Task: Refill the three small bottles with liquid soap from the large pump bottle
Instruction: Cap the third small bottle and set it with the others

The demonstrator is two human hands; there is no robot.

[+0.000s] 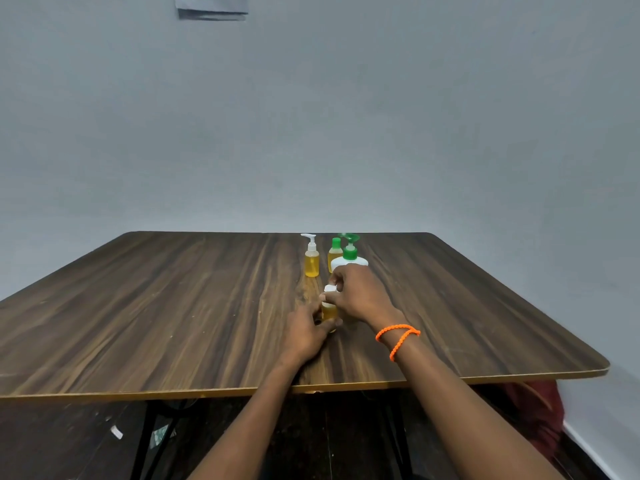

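Small bottle (329,311) upright between my hands: left fingers (320,323) grip its body, right fingers (334,296) pinch its white cap (330,289) directly above.

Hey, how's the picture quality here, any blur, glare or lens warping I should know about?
Head view: wide-angle bowing of the table edges; light dim and flat, no glare; large pump bottle top smeared; cap under the right hand soft; left hand holds the small bottle.
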